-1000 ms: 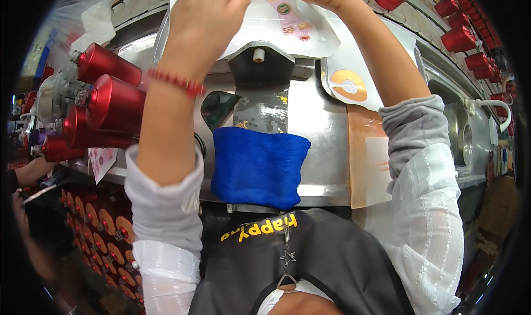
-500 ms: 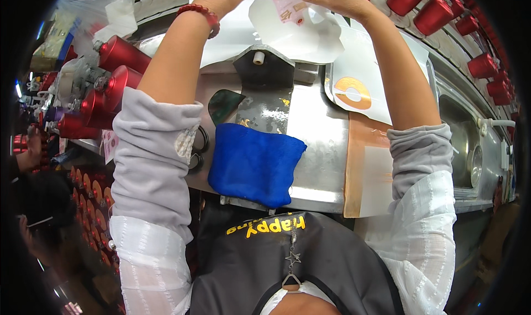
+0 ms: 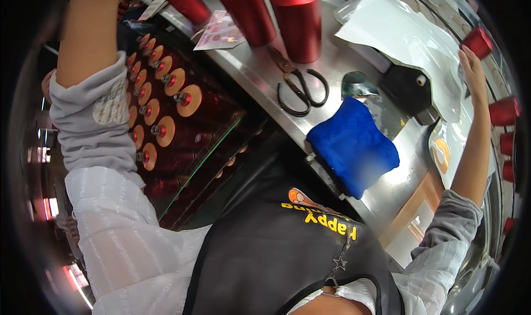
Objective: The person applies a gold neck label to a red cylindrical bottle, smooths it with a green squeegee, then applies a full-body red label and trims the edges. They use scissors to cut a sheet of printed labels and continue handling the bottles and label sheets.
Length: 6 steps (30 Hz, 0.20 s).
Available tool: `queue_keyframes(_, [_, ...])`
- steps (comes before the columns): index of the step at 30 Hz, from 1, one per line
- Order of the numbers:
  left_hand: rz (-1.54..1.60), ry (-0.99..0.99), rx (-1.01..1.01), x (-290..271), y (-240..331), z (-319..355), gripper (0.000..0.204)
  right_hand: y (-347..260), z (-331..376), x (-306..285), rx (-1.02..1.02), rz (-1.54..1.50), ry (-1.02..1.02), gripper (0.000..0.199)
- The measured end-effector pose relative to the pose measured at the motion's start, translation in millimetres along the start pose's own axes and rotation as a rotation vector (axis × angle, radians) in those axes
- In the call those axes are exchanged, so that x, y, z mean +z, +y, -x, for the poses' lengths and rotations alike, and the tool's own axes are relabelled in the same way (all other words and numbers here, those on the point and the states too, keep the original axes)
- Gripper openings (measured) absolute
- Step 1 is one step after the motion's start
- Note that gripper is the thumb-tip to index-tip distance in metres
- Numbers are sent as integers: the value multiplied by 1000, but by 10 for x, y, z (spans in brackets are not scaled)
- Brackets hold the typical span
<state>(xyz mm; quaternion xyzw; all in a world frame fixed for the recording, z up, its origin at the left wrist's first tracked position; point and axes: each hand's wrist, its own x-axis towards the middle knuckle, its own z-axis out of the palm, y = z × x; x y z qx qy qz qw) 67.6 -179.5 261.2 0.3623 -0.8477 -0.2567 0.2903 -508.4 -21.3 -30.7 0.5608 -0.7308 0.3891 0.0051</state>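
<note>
My right hand (image 3: 473,72) is at the far right, seen edge-on with its fingers stretched out. Its fingertips lie against or just beside a red bottle (image 3: 477,43); whether they touch is hard to tell. White sheeting (image 3: 398,30) spreads to the left of that hand. My left arm (image 3: 88,44) reaches up past the top left edge, and its hand is out of the picture. Nearer me, a blue cloth (image 3: 354,143) drapes over the front of the steel worktop (image 3: 343,11). Black-handled scissors (image 3: 301,85) lie left of the cloth, beside a large red bottle (image 3: 297,25).
More red bottles (image 3: 249,14) stand along the worktop's left edge, near a pink printed sheet (image 3: 219,32). Below on the left are rows of red bottles with tan discs (image 3: 188,100). A black bracket (image 3: 406,91) sits behind the cloth. Red bottles (image 3: 503,110) line the right side.
The view has swung left. My hands, together at a clear printed sheet before, are now far apart: the left out past the top left, the right by a red bottle. The scissors now show fully.
</note>
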Motion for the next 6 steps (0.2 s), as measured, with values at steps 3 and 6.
queue_keyframes(3, [12, -5, -333, -731, -578, 308, 15, 71, 10, -108, 9, 22, -52, 45])
queue_keyframes(6, [69, 226, -373, -1027, -961, 505, 18, 204, 44, -219, -8, 40, -151, 39])
